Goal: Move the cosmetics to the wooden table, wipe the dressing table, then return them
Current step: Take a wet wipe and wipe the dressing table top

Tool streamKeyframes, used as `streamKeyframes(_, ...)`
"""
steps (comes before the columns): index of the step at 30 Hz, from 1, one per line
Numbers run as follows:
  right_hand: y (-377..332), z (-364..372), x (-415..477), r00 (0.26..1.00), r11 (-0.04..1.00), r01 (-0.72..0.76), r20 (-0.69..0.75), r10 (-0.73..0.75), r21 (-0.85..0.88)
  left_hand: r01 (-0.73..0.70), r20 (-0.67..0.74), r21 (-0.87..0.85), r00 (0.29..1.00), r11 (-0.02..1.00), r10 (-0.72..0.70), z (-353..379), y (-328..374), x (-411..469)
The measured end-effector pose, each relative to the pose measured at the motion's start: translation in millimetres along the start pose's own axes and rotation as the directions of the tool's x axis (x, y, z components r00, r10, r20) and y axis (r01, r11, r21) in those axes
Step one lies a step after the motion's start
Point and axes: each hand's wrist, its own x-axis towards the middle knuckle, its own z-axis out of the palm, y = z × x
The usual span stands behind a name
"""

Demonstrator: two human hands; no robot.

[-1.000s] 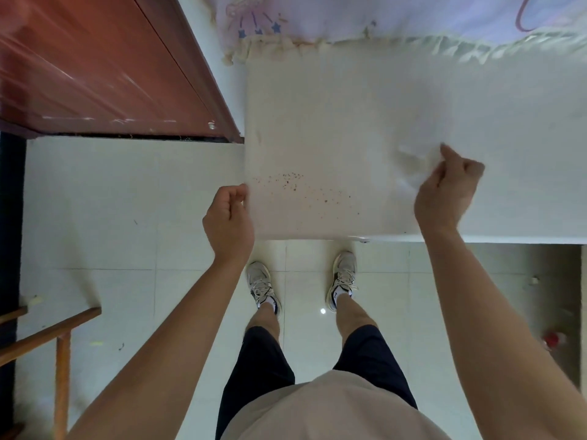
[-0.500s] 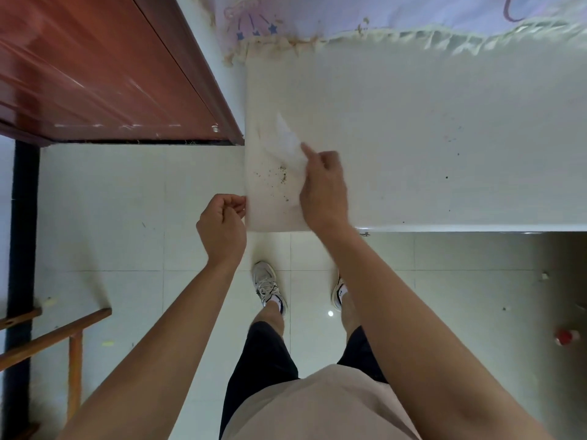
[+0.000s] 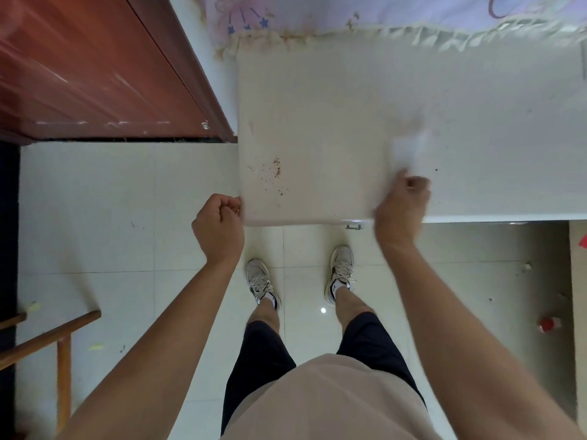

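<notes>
Two grips sit at the near edge of the white table [image 3: 317, 106]. The left grip [image 3: 219, 223] is curled into a fist touching the near-left corner, with nothing visible inside. Brown crumbs [image 3: 276, 173] lie scattered just beside it. The blurred right grip [image 3: 401, 208] clutches a white wipe [image 3: 409, 147], which spreads beyond its fingers toward the far edge.

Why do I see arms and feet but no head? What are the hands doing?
The camera sits on the person's head and looks down, so you see only their arms, legs and shoes. There is no robot, just two bare hands. The right hand grips a blurry white wipe on the white dressing table. The left hand is curled in a fist at the table's corner; nothing shows in it. Some brown crumbs lie on the tabletop between the hands.
</notes>
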Motion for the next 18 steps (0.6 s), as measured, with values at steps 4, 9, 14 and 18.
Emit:
streamKeyframes(4,-99.4,35.7,-49.8,0.908,0.924,0.374,0.171,-0.383,0.081,0.071,0.046,-0.042,0.997,0.997,-0.069,-4.7,-3.6,4.4)
streamKeyframes(9,-160.2,34.9,-61.1,0.763,0.837,0.456,0.351,-0.543,0.302,0.119,0.091,-0.071,0.99,0.99,-0.112,-10.9,-2.4,1.7)
streamKeyframes(14,-117.6,7.2,4.3,0.946,0.883,0.228,0.12,-0.3,0.411,0.127,0.085,-0.05,0.989,0.991,-0.122,-13.6,-2.6,2.3)
streamKeyframes(18,-79.4,5.1,29.7,0.987,0.986,0.087,0.12,-0.105,0.145,0.135,0.088,-0.058,0.988,0.989,-0.13,-13.9,-2.8,4.1)
